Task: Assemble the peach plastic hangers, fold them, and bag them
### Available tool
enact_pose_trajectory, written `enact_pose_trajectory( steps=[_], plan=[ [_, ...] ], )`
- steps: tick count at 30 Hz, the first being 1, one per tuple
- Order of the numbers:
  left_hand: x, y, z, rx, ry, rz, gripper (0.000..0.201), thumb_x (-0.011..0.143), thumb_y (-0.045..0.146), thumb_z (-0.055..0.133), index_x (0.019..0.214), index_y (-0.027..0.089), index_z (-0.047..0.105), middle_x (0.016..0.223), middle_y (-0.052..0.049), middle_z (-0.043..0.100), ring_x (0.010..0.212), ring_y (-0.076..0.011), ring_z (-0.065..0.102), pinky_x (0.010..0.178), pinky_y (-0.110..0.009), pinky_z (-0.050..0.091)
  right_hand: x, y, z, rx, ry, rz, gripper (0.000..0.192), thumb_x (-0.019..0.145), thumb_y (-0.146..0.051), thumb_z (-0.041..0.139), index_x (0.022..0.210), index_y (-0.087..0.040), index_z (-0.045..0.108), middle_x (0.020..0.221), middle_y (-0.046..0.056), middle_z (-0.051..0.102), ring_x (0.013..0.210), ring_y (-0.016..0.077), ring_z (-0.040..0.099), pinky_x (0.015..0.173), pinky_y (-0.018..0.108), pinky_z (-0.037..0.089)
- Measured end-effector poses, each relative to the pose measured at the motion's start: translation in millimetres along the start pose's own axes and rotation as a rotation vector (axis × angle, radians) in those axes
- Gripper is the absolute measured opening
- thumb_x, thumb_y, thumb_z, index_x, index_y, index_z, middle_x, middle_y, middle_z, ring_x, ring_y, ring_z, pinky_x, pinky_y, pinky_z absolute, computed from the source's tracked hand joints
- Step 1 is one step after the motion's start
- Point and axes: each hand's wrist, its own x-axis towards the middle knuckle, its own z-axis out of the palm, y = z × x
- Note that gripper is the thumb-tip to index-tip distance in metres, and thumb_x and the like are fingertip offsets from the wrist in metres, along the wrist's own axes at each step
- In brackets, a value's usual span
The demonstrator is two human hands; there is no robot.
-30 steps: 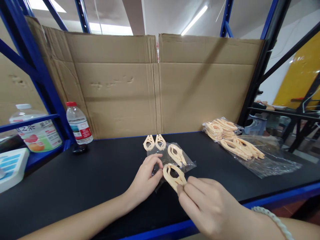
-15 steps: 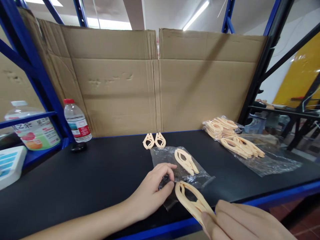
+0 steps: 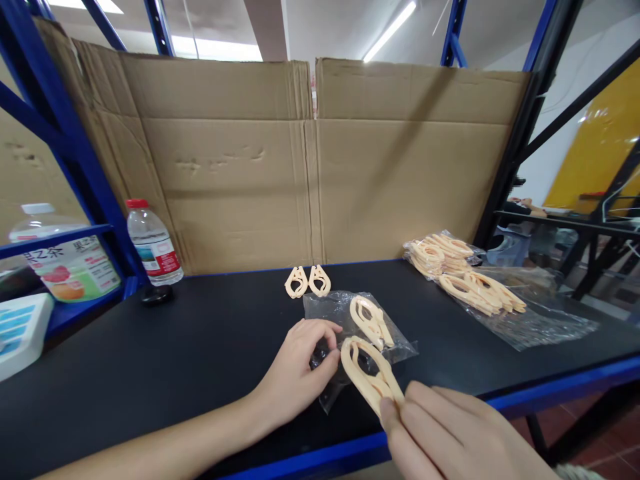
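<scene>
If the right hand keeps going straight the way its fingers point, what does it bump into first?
Probably the clear plastic bag. The right hand pinches a peach clip aimed up-left at it, beside the left hand. Depth is hard to judge.

Light: bright, even, from ceiling strip lights (image 3: 389, 31) overhead.
Shadows: soft, faint on the cardboard (image 3: 310, 167).
Glare: sheen on the plastic sheet (image 3: 543, 320) near the bench's right edge.
Distortion: wide-angle bending at edges.
Blur: background at right, perhaps slightly soft.

Probably a warehouse packing station: blue steel racking (image 3: 75, 140), cardboard backing (image 3: 310, 167), bagged plastic parts (image 3: 465, 273) on a black table (image 3: 175, 347).
</scene>
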Motion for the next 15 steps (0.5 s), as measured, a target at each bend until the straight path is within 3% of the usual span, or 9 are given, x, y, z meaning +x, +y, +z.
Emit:
enact_pose_trajectory(
  steps=[3,8,13,15],
  plan=[
    [-0.6,1.6,-1.2,-0.038,-0.014,0.001,0.008,0.086,0.017,0.047,0.08,0.021,0.05,0.107,-0.004,0.064,0.102,-0.0212,0.058,0.096,-0.043,0.04,6.9,1.8,12.3,0.025,-0.021,0.001,0.031,0.085,-0.002,0.037,0.071,-0.014,0.061,0.055,0.004,0.056,0.049,0.0151,0.052,0.045,0.029,0.04],
    [-1.7,4.8,-1.7,-0.046,-0.023,0.008,0.011,0.089,0.021,0.044,0.08,0.022,0.05,0.104,-0.003,0.065,0.107,-0.0208,0.057,0.097,-0.041,0.041,8.2,3.6,40.2,-0.013,-0.022,0.015,0.026,0.085,-0.007,0.039,0.08,-0.009,0.065,0.066,0.009,0.061,0.062,0.0193,0.057,0.055,0.031,0.044],
    [-1.6,5.8,-1.9,0.012,-0.042,-0.019,0.01,0.089,0.021,0.044,0.08,0.022,0.05,0.097,0.0,0.067,0.113,-0.0214,0.055,0.112,-0.056,0.015,5.0,1.6,61.1,-0.082,0.027,0.006,0.024,0.085,-0.006,0.043,0.092,-0.003,0.066,0.075,0.015,0.066,0.078,0.0237,0.061,0.062,0.032,0.046],
    [-1.0,6.0,-2.4,-0.002,-0.053,-0.029,0.011,0.089,0.022,0.044,0.079,0.022,0.049,0.096,0.0,0.068,0.113,-0.0218,0.056,0.112,-0.056,0.012,5.4,0.5,65.6,-0.083,0.019,0.004,0.024,0.084,-0.006,0.045,0.094,-0.001,0.066,0.076,0.016,0.066,0.079,0.0247,0.061,0.06,0.033,0.046]
  ],
)
